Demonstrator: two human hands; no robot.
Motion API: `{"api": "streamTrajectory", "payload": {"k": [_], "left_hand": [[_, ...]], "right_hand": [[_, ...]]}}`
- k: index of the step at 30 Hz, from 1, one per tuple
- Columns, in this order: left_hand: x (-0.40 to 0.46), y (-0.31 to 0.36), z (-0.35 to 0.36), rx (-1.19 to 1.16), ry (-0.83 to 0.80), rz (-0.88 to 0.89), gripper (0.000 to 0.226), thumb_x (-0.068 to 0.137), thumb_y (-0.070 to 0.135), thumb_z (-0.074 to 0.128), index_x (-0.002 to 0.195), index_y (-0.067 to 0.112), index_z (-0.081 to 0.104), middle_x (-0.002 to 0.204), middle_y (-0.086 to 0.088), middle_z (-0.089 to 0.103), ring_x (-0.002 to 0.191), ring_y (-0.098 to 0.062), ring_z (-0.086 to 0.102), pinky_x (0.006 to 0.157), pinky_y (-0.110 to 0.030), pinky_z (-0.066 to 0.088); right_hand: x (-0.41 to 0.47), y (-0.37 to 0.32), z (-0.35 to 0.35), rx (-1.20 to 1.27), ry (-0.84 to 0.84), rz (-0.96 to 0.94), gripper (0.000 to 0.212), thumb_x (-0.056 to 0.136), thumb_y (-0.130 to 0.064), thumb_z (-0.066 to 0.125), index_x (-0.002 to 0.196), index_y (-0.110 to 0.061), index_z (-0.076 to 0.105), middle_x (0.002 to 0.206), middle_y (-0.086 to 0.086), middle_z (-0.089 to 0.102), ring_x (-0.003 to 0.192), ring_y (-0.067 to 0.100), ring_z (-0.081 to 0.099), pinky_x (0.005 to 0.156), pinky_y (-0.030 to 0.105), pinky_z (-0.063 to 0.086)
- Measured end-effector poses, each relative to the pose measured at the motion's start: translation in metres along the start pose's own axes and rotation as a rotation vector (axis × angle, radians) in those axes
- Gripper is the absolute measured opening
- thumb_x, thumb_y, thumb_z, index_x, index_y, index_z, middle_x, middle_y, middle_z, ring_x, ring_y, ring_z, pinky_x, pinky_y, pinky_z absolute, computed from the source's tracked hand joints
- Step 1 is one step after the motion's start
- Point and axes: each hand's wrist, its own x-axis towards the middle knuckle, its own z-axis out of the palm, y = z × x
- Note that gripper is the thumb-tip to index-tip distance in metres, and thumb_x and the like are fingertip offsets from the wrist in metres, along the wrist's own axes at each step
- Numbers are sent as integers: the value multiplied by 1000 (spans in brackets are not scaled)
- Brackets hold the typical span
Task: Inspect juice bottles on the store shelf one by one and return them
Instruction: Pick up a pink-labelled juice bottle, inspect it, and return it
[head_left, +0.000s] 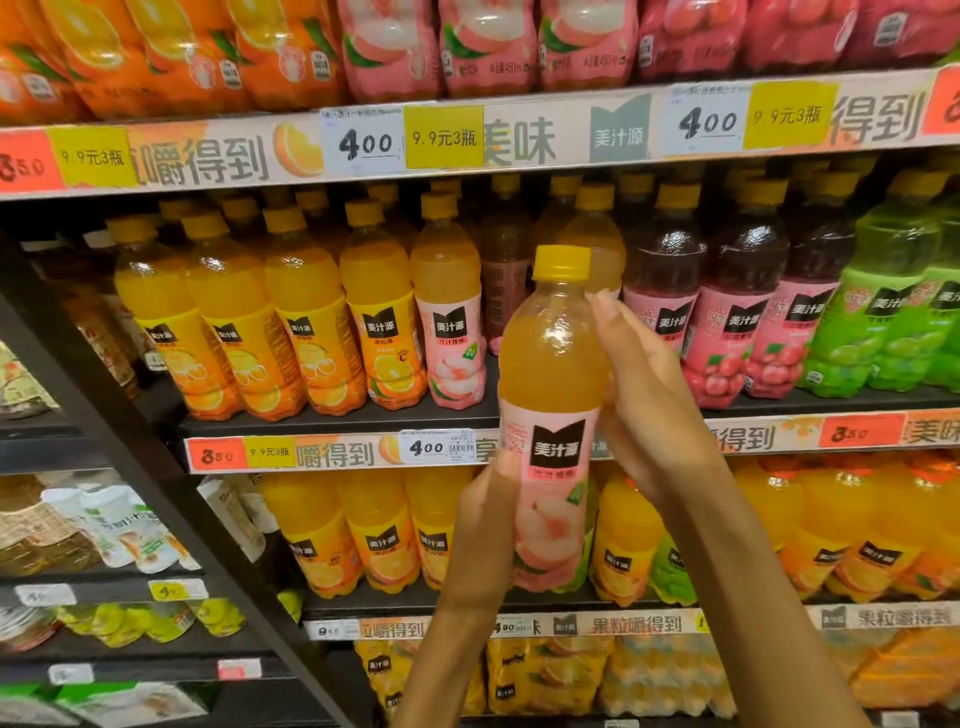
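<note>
While the left hand (485, 525) grips the peach bottle (553, 415), the right hand (647, 400) cups it with straight fingers.

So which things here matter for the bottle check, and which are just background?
In the job:
- peach juice bottle, held upright
- left hand gripping its label
- right hand against its side
- middle shelf

Background:
- price tags
- white pouches, left rack
- green bottles
</note>
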Motion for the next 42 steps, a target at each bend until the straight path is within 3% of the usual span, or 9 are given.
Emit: {"api": "streamTrajectory", "payload": {"k": [6, 12, 16, 20, 25, 30, 33, 37, 42], "left_hand": [[-8, 3, -5, -179, -288, -171, 96, 49, 82, 66, 109, 7, 68, 93, -17, 72, 82, -28, 69, 75, -40, 57], [1, 7, -11, 142, -61, -15, 71, 87, 68, 32, 98, 6, 63, 102, -10, 72, 98, -28, 68, 89, -39, 54], [2, 7, -12, 175, -76, 38, 56, 84, 67, 36, 103, 24, 67, 96, -5, 73, 92, -21, 70, 81, -40, 56], [0, 5, -12, -83, -159, -108, 75, 80, 76, 34, 98, 13, 71, 78, -9, 71, 68, -21, 67, 66, -37, 52], [-4, 2, -12, -334, -317, -248, 81, 83, 69, 37, 109, -1, 64, 85, -18, 69, 71, -26, 67, 66, -32, 54], [1, 3, -15, -82, -148, -119, 67, 71, 73, 37, 107, 28, 71, 104, -11, 72, 97, -25, 69, 84, -36, 55], [1, 7, -16, 44, -107, -9, 62, 80, 68, 39, 105, 20, 70, 99, -10, 73, 95, -22, 69, 81, -31, 56], [0, 5, -9, 56, -67, 5, 65, 81, 66, 48, 99, 5, 66, 78, -10, 73, 72, -17, 70, 61, -23, 54], [-1, 4, -9, 21, -80, -32, 59, 78, 69, 48, 99, 19, 72, 93, -13, 74, 89, -26, 71, 80, -39, 56]], "right_hand": [[2, -5, 0, 316, -219, 115, 48, 77, -46, 70, 107, -9, 68, 106, 19, 70, 98, 33, 68, 84, 48, 56], [-2, -5, 5, 54, -2, 5, 32, 87, -41, 58, 101, -14, 67, 94, 9, 72, 88, 20, 68, 81, 39, 57], [-2, -3, 6, 58, -5, 11, 37, 80, -49, 62, 101, -19, 65, 88, -5, 74, 86, 6, 69, 72, 21, 54], [4, -5, 4, 75, -55, 90, 49, 83, -48, 60, 118, -14, 64, 109, 5, 72, 108, 19, 66, 95, 36, 51], [6, 4, 9, 186, -69, 179, 45, 83, -45, 61, 112, -12, 66, 111, 18, 68, 108, 33, 63, 98, 50, 49], [2, -1, 9, 41, -47, 52, 29, 89, -43, 58, 98, -17, 68, 92, 5, 71, 86, 17, 68, 76, 34, 59], [2, -6, 8, -68, -6, -15, 30, 87, -47, 59, 103, -22, 64, 86, -10, 71, 83, 4, 68, 70, 19, 52], [4, -4, 5, -21, -51, 15, 36, 89, -46, 56, 110, -17, 63, 91, -6, 72, 90, 8, 67, 77, 22, 52], [6, 1, -2, 34, -130, 81, 37, 84, -38, 63, 115, -18, 61, 103, 7, 72, 104, 28, 68, 90, 40, 55]]}}
